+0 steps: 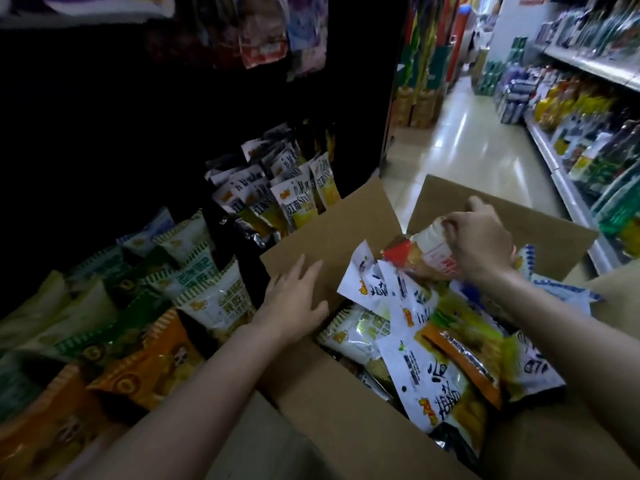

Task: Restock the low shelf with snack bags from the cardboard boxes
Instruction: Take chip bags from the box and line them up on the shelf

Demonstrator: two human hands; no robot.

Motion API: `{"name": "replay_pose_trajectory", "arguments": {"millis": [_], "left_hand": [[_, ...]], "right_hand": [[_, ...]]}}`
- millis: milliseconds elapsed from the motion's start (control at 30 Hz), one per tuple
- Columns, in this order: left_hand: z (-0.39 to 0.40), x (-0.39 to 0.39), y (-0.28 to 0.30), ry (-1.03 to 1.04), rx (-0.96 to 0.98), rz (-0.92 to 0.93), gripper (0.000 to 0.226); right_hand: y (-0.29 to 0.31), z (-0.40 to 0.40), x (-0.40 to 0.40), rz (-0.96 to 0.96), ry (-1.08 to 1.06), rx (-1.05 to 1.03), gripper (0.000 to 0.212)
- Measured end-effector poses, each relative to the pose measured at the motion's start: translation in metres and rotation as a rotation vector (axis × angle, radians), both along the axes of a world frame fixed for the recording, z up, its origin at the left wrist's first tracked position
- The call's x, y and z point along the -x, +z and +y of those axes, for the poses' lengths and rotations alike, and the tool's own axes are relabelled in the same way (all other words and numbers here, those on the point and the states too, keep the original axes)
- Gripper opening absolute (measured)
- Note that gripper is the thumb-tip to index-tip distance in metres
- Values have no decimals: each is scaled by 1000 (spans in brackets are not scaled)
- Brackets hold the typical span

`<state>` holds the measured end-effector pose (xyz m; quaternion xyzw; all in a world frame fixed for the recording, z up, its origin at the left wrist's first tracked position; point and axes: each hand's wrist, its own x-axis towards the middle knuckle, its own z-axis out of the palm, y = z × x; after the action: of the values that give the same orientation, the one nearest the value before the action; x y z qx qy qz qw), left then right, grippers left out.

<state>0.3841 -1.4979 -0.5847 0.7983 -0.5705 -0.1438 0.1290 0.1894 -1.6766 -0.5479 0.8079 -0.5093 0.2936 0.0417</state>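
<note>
A person crouched in a shop aisle works over an open cardboard box (332, 223) filled with a loose heap of snack bags (426, 341). The right hand (481, 242), at about 2 o'clock from the middle of the view, has its fingers curled round a red-and-white bag (429, 256) held just above the heap. The left hand (294, 299), near the centre, lies flat with straight, spread fingers against the box's raised left flap. Several bags in the box are white with large black Chinese brush lettering and a small orange logo; others are yellow-green, and one has an orange panel; the small print is too blurred to read. At 9 o'clock the low shelf (239, 258) holds standing bags with green-and-white striped tops (214, 299), with orange bags (145, 368) towards 8 o'clock. At 11 o'clock of the box stands a row of white-and-yellow bags (298, 202) printed with Chinese characters followed by the word "Style". Along the 3 o'clock edge, a far shelf (568, 188) carries bottles and packets beside a glossy tiled floor (478, 143).
</note>
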Motion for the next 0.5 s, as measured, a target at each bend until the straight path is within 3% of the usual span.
{"name": "replay_pose_trajectory", "arguments": {"millis": [133, 267, 400, 500], "left_hand": [[45, 2, 36, 31, 174, 130, 76], [102, 11, 70, 89, 396, 157, 88], [169, 9, 74, 230, 414, 70, 93], [230, -2, 52, 355, 456, 130, 90]], "right_hand": [[77, 44, -8, -128, 272, 105, 24], [122, 116, -37, 1, 641, 116, 21], [120, 201, -75, 69, 958, 82, 30], [92, 261, -105, 77, 1115, 145, 36]]}}
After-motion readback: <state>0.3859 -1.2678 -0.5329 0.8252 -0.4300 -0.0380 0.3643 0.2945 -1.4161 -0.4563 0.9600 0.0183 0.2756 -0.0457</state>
